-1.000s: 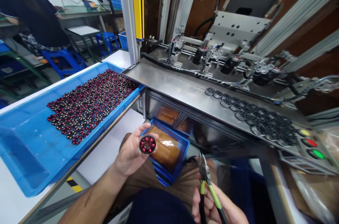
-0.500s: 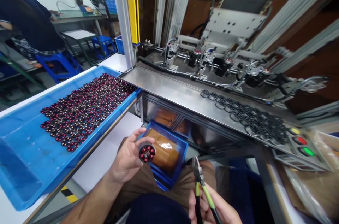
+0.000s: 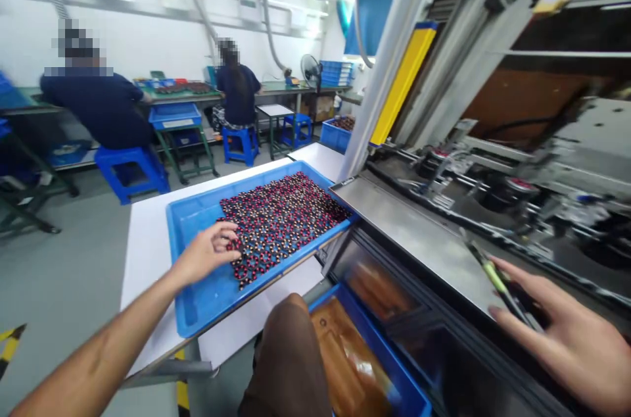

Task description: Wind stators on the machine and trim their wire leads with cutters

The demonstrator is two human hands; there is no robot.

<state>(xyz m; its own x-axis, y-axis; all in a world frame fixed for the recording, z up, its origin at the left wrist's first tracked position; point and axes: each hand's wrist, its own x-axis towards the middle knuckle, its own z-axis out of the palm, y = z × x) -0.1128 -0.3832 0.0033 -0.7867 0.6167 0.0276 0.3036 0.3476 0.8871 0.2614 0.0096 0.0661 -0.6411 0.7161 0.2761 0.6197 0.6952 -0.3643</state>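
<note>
My left hand reaches into the blue tray on the white table. Its bent fingertips rest on a round red-and-black wound part at the near edge of the heap of such parts. My right hand hovers low at the right over the steel machine shelf. Its fingers are stretched forward, and the green-handled cutters lie gripped along them with the tips pointing up and left. The picture is blurred on the right.
A blue bin with a brown bag sits under the shelf by my knee. Machine fixtures fill the right. Two people sit at green benches behind, on blue stools. A yellow post stands at the machine's corner.
My view has swung left and up. My left hand moved from my lap out to the tray with the round part. My right hand rose from my lap toward the steel shelf with the cutters.
</note>
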